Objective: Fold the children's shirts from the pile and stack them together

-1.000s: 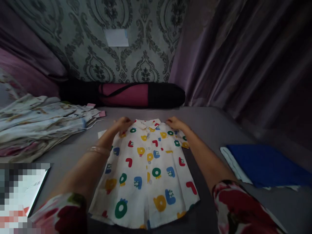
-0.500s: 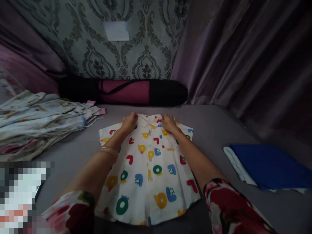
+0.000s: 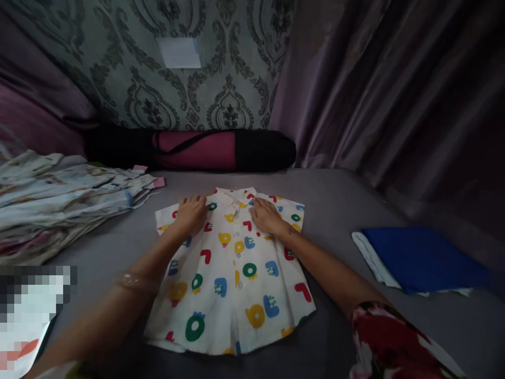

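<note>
Shirt (image 3: pixel 225 263): white, collared, multicoloured print, spread flat.

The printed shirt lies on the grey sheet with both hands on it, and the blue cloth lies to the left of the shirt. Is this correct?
Not entirely: the blue cloth lies to the right of the printed shirt, as the head view shows. The shirt does lie on the grey sheet, with the left hand and right hand on it.
</note>
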